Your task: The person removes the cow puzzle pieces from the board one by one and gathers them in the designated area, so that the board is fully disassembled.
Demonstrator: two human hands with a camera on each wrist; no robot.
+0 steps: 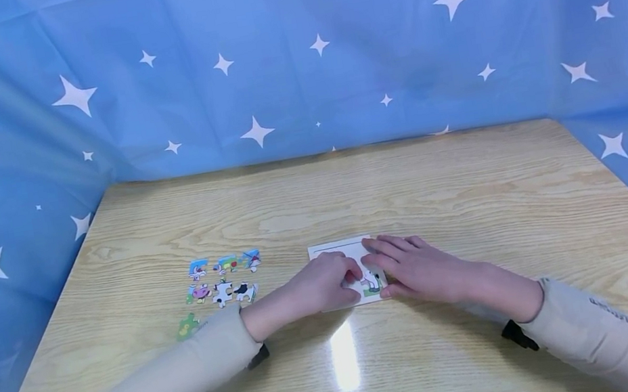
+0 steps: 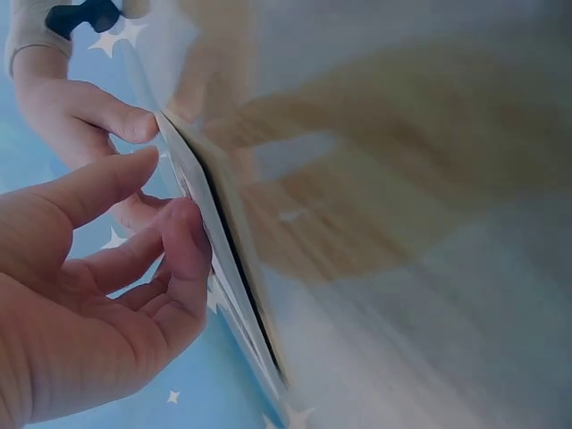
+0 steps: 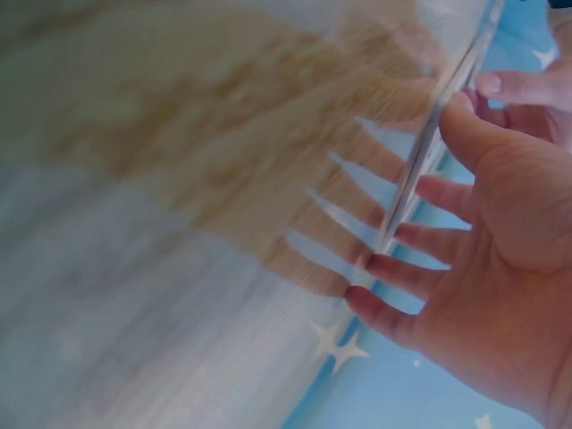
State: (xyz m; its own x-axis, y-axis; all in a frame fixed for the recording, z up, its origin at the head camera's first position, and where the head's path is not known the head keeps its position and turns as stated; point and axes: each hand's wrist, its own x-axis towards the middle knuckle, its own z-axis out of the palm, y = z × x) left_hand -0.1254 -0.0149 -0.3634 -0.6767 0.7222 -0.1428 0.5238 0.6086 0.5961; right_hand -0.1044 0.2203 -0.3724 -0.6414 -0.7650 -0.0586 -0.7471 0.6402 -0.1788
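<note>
A white puzzle tray (image 1: 339, 245) with a thin dark line along its far side lies at the middle of the table. One puzzle piece (image 1: 372, 282), showing part of a white animal on green, sits at its near right corner. My left hand (image 1: 327, 281) is over the tray, fingers bent, fingertips down at its surface; in the left wrist view the thumb (image 2: 134, 165) stands apart from the fingers. My right hand (image 1: 418, 266) rests along the tray's right side with its fingers spread, the thumb beside the near right corner.
Several loose puzzle pieces (image 1: 222, 293) lie in rough rows left of the tray, a green one (image 1: 188, 325) close to the left sleeve (image 1: 209, 350). The wooden table (image 1: 442, 189) reaches back to a blue star-patterned cloth (image 1: 297, 89).
</note>
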